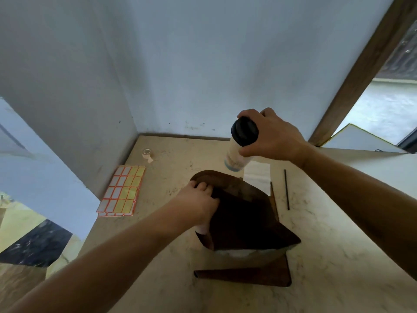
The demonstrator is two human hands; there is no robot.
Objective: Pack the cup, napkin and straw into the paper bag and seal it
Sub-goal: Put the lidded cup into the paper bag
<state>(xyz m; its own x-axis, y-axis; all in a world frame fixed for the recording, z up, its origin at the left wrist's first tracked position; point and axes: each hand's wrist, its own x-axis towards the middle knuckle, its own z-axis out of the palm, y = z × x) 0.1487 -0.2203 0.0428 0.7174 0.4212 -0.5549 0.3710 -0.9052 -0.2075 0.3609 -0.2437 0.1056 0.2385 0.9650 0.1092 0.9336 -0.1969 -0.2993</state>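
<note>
A brown paper bag point(243, 213) stands open on the marble-look table point(327, 256). My left hand point(198, 199) grips the bag's left rim and holds the mouth apart. My right hand point(273, 134) holds a white cup with a black lid point(239, 145) from above, lifted just beyond the bag's far edge. A white napkin point(258, 175) lies flat on the table behind the bag. A thin black straw point(286, 189) lies to the right of the bag.
A sheet of orange-bordered stickers point(123, 190) lies at the left of the table. A small tape roll point(147, 154) sits near the back corner. Walls close in behind and on the left; a wooden post point(352, 82) rises at the right.
</note>
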